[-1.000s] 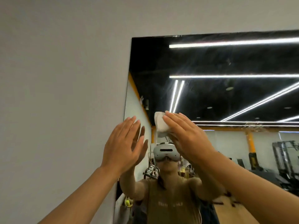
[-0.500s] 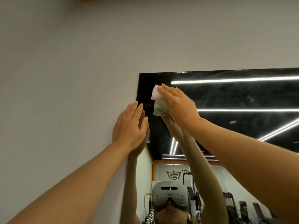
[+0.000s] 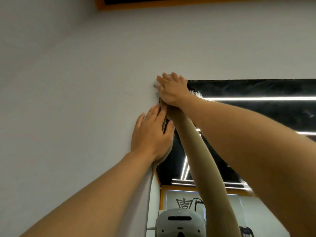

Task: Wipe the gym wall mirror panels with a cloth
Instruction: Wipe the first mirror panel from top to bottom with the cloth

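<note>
A plain pale grey wall (image 3: 71, 69) fills the left and top of the view, edged high up by an orange-trimmed dark band (image 3: 153, 3), while a white headset (image 3: 179, 223) is reflected low in the dark-reflecting wall mirror panel (image 3: 256, 117). The mirror's top left corner is hidden by the right hand (image 3: 172, 90), whose straight fingers are pressed flat over a crumpled white cloth (image 3: 156, 83), of which only a blurred edge is seen past the fingertips at the left. The left hand (image 3: 151, 135) is laid flat, fingers extended and holding nothing, across the mirror's left edge just below.

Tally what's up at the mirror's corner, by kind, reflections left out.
Hands: 2, left flat at the mirror's edge, right pressing the cloth
Cloths: 1, mostly hidden
Mirrors: 1
Total: 4
</note>
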Demonstrator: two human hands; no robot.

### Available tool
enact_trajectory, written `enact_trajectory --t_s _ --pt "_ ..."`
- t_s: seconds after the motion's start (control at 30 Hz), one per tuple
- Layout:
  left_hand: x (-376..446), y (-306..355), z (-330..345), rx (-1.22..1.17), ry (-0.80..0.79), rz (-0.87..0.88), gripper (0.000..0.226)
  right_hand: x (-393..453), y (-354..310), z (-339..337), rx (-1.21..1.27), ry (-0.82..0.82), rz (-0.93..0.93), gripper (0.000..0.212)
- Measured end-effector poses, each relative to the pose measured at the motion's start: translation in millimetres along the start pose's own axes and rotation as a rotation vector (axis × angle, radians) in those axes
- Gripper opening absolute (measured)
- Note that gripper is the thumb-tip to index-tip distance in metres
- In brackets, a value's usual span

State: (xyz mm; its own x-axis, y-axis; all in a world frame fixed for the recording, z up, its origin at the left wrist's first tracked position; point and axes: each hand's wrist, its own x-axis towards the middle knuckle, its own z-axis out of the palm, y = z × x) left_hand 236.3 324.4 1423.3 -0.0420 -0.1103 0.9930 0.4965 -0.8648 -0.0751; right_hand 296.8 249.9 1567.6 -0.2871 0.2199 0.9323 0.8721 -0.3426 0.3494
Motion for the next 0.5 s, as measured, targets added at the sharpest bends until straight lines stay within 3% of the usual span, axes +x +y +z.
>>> enact_trajectory --t_s 0.1,0.23,0.5 --pt "-1.2 -0.9 -1.9 -0.033 0.004 0.010 0.057 -0.5 3.0 -0.9 -0.032 -0.103 -0.062 0.054" --pt "-2.9 -1.0 -4.6 -0.041 -0.021 -0.003 0.055 -21.5 35.5 -12.1 -0.079 -0.113 -0.100 0.056" --pt "-2.1 -2.1 -4.1 -0.036 -0.039 0.004 0.058 -86.4 192.4 -49.9 -0.139 -0.054 0.304 0.073"
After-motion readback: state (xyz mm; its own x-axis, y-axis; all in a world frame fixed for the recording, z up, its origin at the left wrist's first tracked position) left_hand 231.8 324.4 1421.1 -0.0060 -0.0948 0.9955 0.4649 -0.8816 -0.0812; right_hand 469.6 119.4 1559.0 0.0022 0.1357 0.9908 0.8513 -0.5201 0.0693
